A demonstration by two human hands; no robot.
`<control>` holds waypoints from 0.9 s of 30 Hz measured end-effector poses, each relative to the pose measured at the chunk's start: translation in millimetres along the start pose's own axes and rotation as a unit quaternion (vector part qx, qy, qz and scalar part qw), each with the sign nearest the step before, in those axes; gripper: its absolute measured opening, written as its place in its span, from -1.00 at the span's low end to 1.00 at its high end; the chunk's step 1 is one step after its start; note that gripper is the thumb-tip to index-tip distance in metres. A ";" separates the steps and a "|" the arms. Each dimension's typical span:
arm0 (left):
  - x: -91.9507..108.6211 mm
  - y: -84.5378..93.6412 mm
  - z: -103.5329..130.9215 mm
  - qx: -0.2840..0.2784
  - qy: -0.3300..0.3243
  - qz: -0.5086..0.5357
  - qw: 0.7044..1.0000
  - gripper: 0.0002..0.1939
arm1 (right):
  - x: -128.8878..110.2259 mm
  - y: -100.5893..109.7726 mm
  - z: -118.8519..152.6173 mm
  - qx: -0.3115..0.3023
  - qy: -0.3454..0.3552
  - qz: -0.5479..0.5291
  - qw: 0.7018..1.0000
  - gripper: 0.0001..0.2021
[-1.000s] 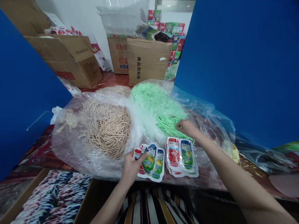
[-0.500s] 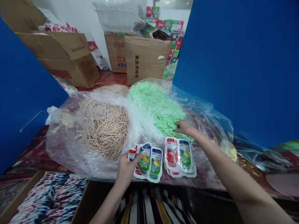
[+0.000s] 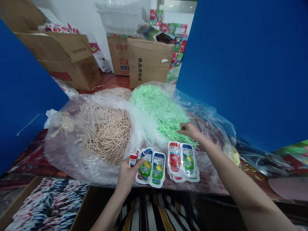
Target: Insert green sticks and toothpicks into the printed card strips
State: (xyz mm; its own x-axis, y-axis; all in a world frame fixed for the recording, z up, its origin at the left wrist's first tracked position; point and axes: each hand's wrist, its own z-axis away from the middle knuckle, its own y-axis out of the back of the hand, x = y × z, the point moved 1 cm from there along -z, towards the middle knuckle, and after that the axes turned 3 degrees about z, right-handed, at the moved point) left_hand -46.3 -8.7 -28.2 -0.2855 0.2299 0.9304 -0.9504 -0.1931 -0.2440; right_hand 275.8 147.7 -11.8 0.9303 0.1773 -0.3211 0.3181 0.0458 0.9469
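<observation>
Left hand (image 3: pixel 126 173) has slid a tiny bit left with its top pack (image 3: pixel 145 166), while the right hand (image 3: pixel 191 131) has stayed by the green sticks (image 3: pixel 170 128). The left thumb presses down on that pack, pinching it, and a red part tips up beside the thumb. It overlaps another pack (image 3: pixel 158 170), near the front edge of the table (image 3: pixel 114 81). The right fingers are curled with a small gap; I can't tell if they hold a stick. Pinching too hard could crease the top pack. A tug on it could drag the bottom one off the edge. Sticks lie every which way, so too many could come up. The right arm could bump the pile (image 3: pixel 183 160) beside it.
</observation>
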 end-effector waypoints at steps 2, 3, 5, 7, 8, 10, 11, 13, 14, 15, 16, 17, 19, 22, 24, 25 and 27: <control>-0.8 0.4 -0.1 -0.001 -0.001 0.000 1.000 -0.72 | 4.8 -0.7 6.7 0.041 -0.007 -0.033 0.999 -0.59; -1.0 0.4 -0.3 -0.002 -0.002 0.000 1.000 -0.72 | 6.7 -1.1 9.9 0.059 -0.011 -0.048 0.997 -0.56; -1.3 -0.1 -1.1 0.000 -0.007 0.003 1.000 -0.70 | 9.4 -1.3 16.0 0.090 -0.019 -0.072 0.993 -0.52; -1.3 -0.9 -2.3 0.003 -0.006 0.008 1.000 -0.67 | 10.9 -0.2 21.3 0.122 -0.031 -0.087 0.988 -0.49; -1.1 -1.4 -2.8 0.005 -0.002 0.009 1.000 -0.67 | 11.2 0.6 23.6 0.139 -0.038 -0.091 0.985 -0.48; 0.2 -2.5 -3.2 0.005 0.004 0.008 1.000 -0.66 | 11.0 2.0 27.1 0.162 -0.048 -0.097 0.981 -0.46; 1.2 -3.3 -2.9 0.004 0.003 0.006 1.000 -0.67 | 10.5 2.3 28.2 0.166 -0.048 -0.099 0.980 -0.46; 3.3 -4.9 -1.5 -0.002 -0.005 0.004 1.000 -0.70 | 9.8 2.1 29.1 0.164 -0.044 -0.103 0.980 -0.44; 4.1 -5.7 -0.5 -0.004 -0.008 0.004 1.000 -0.71 | 9.8 1.7 29.2 0.163 -0.044 -0.104 0.980 -0.44; 4.6 -6.5 0.5 -0.005 -0.008 0.005 1.000 -0.72 | 10.2 1.1 29.1 0.164 -0.047 -0.106 0.980 -0.44; 4.7 -7.1 1.6 -0.003 -0.006 0.006 1.000 -0.72 | 10.9 0.3 28.9 0.164 -0.051 -0.108 0.979 -0.44; 4.6 -7.7 2.5 -0.003 -0.001 0.007 1.000 -0.71 | 11.8 -0.6 28.7 0.161 -0.054 -0.109 0.979 -0.44; 3.7 -8.8 3.8 -0.004 0.014 0.009 1.000 -0.70 | 13.7 -3.2 28.5 0.151 -0.056 -0.111 0.981 -0.44; 2.7 -10.0 4.3 -0.006 0.023 0.009 1.000 -0.69 | 16.2 -7.4 28.8 0.143 -0.059 -0.119 0.981 -0.44; 3.1 -10.8 4.0 -0.003 0.017 0.006 1.000 -0.69 | 17.4 -9.5 29.1 0.144 -0.060 -0.132 0.979 -0.42; 3.5 -11.2 3.7 0.000 0.015 0.003 1.000 -0.69 | 17.8 -10.2 29.4 0.144 -0.060 -0.139 0.978 -0.42; 4.2 -12.0 2.9 0.004 0.009 0.000 1.000 -0.70 | 18.3 -10.5 30.4 0.146 -0.061 -0.149 0.976 -0.42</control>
State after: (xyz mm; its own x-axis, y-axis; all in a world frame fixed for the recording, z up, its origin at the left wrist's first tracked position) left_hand -35.8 -8.2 -20.6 -0.2871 0.2474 0.9254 -0.9495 -0.2013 -0.2408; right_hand 295.0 120.5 -27.9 0.7976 0.0791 -0.5980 0.5999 -0.2072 0.7728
